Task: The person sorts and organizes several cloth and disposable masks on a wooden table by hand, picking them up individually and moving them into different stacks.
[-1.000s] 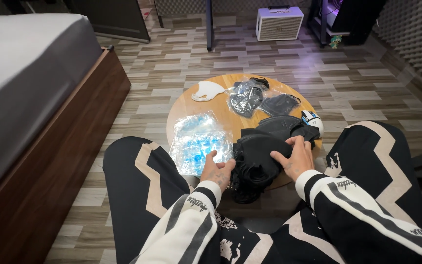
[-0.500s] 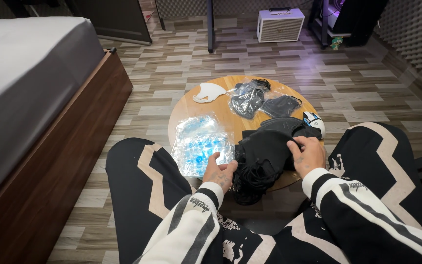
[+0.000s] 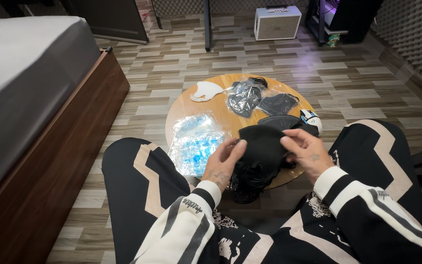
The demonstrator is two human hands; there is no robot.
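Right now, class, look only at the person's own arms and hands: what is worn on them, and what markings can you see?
Both arms wear black sleeves with broad cream stripes and cream ribbed cuffs. The left hand is bare, with small dark tattoo marks on its back; small printed lettering sits just above its cuff. The right hand is bare too, with a small mark on its back. No gloves; rings cannot be made out.

This is a bedroom in a home. A big bed (image 3: 25, 93) with a grey cover and a brown wood frame stands on the wood floor (image 3: 352, 93). A small round table (image 3: 191, 105) and a little white speaker box (image 3: 277, 22) are near it.
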